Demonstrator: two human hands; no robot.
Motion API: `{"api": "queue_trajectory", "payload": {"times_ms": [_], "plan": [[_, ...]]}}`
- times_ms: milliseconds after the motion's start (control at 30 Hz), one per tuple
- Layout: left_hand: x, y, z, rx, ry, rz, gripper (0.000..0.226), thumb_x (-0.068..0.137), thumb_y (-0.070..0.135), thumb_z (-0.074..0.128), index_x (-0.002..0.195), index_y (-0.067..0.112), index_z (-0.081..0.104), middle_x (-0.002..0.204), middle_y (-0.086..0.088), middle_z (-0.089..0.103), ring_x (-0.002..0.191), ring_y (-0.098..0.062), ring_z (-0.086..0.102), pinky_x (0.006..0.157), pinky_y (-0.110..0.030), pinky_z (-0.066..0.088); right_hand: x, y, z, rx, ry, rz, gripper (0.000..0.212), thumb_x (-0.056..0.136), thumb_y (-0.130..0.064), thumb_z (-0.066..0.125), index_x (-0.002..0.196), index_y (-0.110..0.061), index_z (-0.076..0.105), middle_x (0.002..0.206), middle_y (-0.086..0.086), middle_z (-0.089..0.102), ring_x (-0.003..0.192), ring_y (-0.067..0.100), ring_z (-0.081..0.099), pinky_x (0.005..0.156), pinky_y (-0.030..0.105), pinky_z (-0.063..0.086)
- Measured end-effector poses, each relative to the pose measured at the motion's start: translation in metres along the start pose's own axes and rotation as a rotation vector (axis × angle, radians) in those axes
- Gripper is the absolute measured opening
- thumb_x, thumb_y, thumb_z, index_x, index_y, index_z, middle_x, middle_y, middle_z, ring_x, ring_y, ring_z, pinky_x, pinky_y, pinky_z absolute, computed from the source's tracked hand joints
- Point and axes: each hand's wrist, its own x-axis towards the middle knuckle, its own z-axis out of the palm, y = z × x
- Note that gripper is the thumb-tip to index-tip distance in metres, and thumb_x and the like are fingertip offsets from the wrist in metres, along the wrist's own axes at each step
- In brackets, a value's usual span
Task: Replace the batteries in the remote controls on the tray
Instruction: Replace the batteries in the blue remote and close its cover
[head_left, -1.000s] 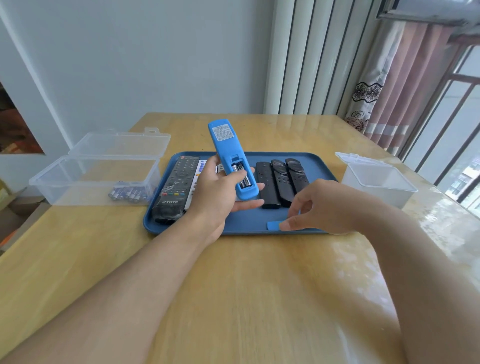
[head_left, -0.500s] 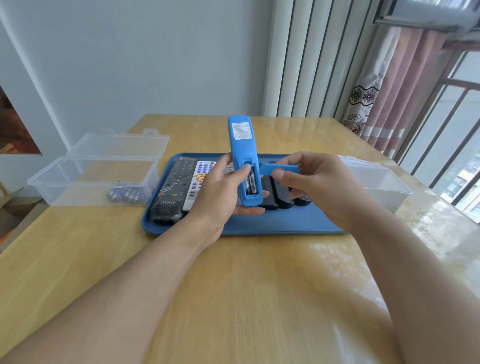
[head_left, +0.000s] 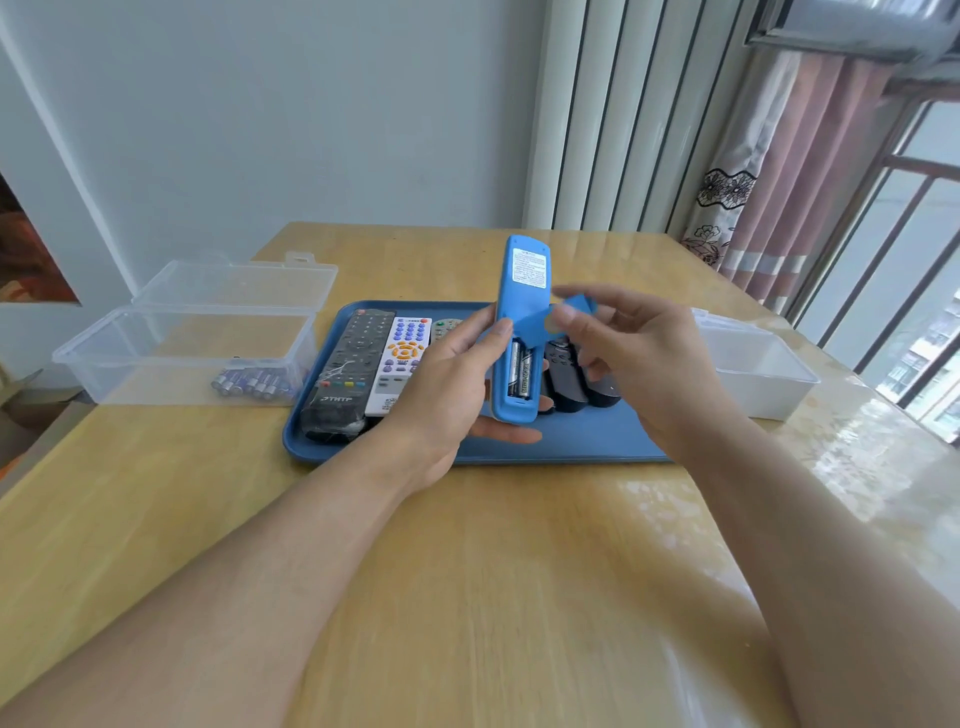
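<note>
Wooden table (head_left: 467, 597) fills the lower view, glossy on its right side. On it, at about 12 o'clock from the forearms, sits the blue tray (head_left: 582, 441), its near edge running across under both wrists. At 9 o'clock from the tray stands a clear plastic box (head_left: 182, 353) with its lid (head_left: 234, 283) thrown back, and a cluster of batteries (head_left: 254, 385) lies in its near right corner. At 3 o'clock from the tray, a white container (head_left: 758, 379) sits open.

On the tray's left part lies a black remote (head_left: 348, 374), long and face up, touching a white remote (head_left: 400, 358) with blue and orange buttons just to its right. A grey remote (head_left: 445, 327) peeks out beyond the left hand. Toward the tray's middle, dark rounded remotes (head_left: 566, 384) lie side by side, partly hidden.

Now the action: the left hand (head_left: 447, 384) grips the blue remote (head_left: 519, 312) above the tray, held nearly upright, back facing the camera, label at 12 o'clock. Thumb wraps its left edge, fingers curl behind. The battery bay at its lower end is open, two batteries inside (head_left: 521, 374) showing.

The right hand (head_left: 639, 358) hovers at 3 o'clock from the remote, thumb and fingertips pinching the blue battery cover (head_left: 540, 326), which touches the remote just above the open bay, tilted and blurred.
</note>
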Motion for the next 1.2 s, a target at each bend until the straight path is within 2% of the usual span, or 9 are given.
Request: {"api": "queue_trajectory", "payload": {"times_ms": [167, 267, 400, 533, 633, 767, 867, 1067, 1200], "plan": [[-0.001, -0.002, 0.001, -0.015, -0.021, -0.024, 0.028, 0.108, 0.034, 0.046, 0.128, 0.035, 0.065, 0.103, -0.005, 0.075, 0.083, -0.031, 0.076, 0.058, -0.04, 0.061, 0.0, -0.004, 0.001, -0.052, -0.012, -0.099, 0.027, 0.095, -0.019, 0.067, 0.117, -0.034, 0.07, 0.079, 0.0, 0.066, 0.065, 0.01, 0.054, 0.06, 0.024, 0.049], [-0.001, -0.002, 0.0, -0.026, -0.022, -0.027, 0.028, 0.108, 0.035, 0.045, 0.125, 0.035, 0.067, 0.111, -0.008, 0.074, 0.084, -0.032, 0.076, 0.058, -0.039, 0.06, -0.002, -0.004, 0.003, -0.002, -0.081, -0.053, 0.021, 0.087, -0.023, 0.074, 0.107, -0.024, 0.067, 0.074, -0.001, 0.07, 0.061, 0.011, 0.056, 0.057, 0.024, 0.045], [-0.001, -0.001, 0.001, -0.037, -0.023, -0.036, 0.028, 0.108, 0.035, 0.045, 0.125, 0.034, 0.067, 0.115, -0.01, 0.073, 0.086, -0.033, 0.076, 0.058, -0.039, 0.059, -0.001, 0.0, 0.004, -0.051, -0.096, -0.048, 0.016, 0.082, -0.027, 0.079, 0.093, -0.023, 0.068, 0.07, -0.004, 0.072, 0.062, 0.026, 0.049, 0.056, 0.039, 0.036], [-0.002, 0.0, 0.001, -0.047, -0.024, -0.035, 0.03, 0.108, 0.034, 0.045, 0.127, 0.03, 0.067, 0.115, -0.011, 0.073, 0.085, -0.031, 0.076, 0.058, -0.04, 0.06, 0.0, 0.003, 0.005, -0.068, -0.123, -0.064, 0.015, 0.083, -0.018, 0.078, 0.093, -0.019, 0.067, 0.067, -0.006, 0.071, 0.053, 0.005, 0.057, 0.05, 0.02, 0.04], [-0.002, 0.0, 0.001, -0.047, -0.017, -0.037, 0.029, 0.108, 0.034, 0.045, 0.126, 0.03, 0.067, 0.11, -0.008, 0.074, 0.085, -0.031, 0.076, 0.06, -0.041, 0.06, 0.001, 0.005, 0.006, -0.074, -0.143, -0.065, 0.014, 0.083, -0.016, 0.079, 0.092, -0.018, 0.069, 0.072, 0.002, 0.071, 0.051, 0.002, 0.055, 0.049, 0.013, 0.039], [-0.002, -0.001, 0.001, -0.052, -0.021, -0.039, 0.027, 0.108, 0.034, 0.045, 0.122, 0.032, 0.068, 0.107, -0.006, 0.075, 0.087, -0.035, 0.076, 0.061, -0.043, 0.061, 0.001, 0.005, 0.009, -0.062, -0.144, -0.09, 0.019, 0.074, -0.028, 0.081, 0.09, -0.023, 0.072, 0.072, 0.01, 0.07, 0.057, 0.016, 0.052, 0.052, 0.03, 0.039], [-0.002, -0.001, 0.001, -0.059, -0.027, -0.039, 0.028, 0.108, 0.034, 0.045, 0.123, 0.031, 0.068, 0.106, -0.006, 0.075, 0.087, -0.036, 0.076, 0.061, -0.044, 0.061, 0.001, 0.005, 0.009, -0.066, -0.121, -0.11, 0.016, 0.075, -0.022, 0.084, 0.087, -0.024, 0.074, 0.07, 0.022, 0.058, 0.061, 0.024, 0.044, 0.055, 0.038, 0.036], [-0.002, -0.002, 0.003, -0.089, -0.03, -0.018, 0.032, 0.109, 0.032, 0.042, 0.132, 0.028, 0.064, 0.111, -0.009, 0.073, 0.087, -0.033, 0.075, 0.06, -0.044, 0.061, 0.001, 0.008, 0.006, -0.149, -0.05, -0.125, 0.022, 0.073, -0.022, 0.088, 0.086, -0.026, 0.07, 0.051, -0.011, 0.042, 0.051, 0.012, 0.037, 0.047, 0.021, 0.034], [0.0, -0.004, 0.002, -0.096, -0.018, 0.003, 0.033, 0.109, 0.031, 0.043, 0.136, 0.028, 0.062, 0.125, -0.011, 0.069, 0.1, -0.035, 0.071, 0.063, -0.045, 0.061, 0.004, 0.009, 0.005, -0.183, 0.009, -0.147, 0.035, 0.068, -0.029, 0.091, 0.08, -0.026, 0.058, 0.056, -0.007, 0.044, 0.056, 0.014, 0.038, 0.051, 0.024, 0.036]]}}
